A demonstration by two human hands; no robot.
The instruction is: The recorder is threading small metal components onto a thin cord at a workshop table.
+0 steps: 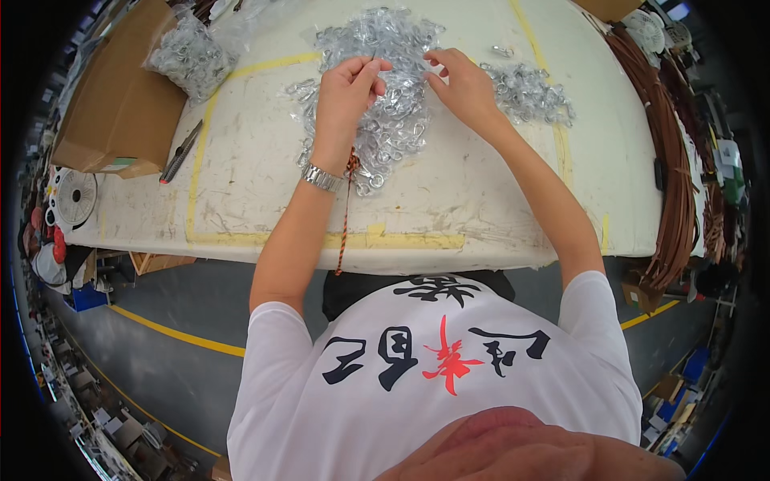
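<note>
A heap of small clear plastic bags (397, 128) with shiny metal eye and hook hardware in them covers the middle of the table. Above this heap, my left hand (346, 86) is closed, its thumb and fingertips pinched together. What it pinches, if anything, is too small to make out. To its right, my right hand (465, 86) hovers at the heap's edge, its curved fingers and thumb apart. No held thing shows between them. A smaller group of bagged hardware (533, 93) lies to the right of my right hand.
A cardboard box (112, 96) stands at the left, beside a large clear bag of hardware (192, 58). A utility knife (182, 152) lies near the box. An orange-and-black cord (346, 220) hangs over the table's front edge. Brown strips (682, 184) drape along the right side.
</note>
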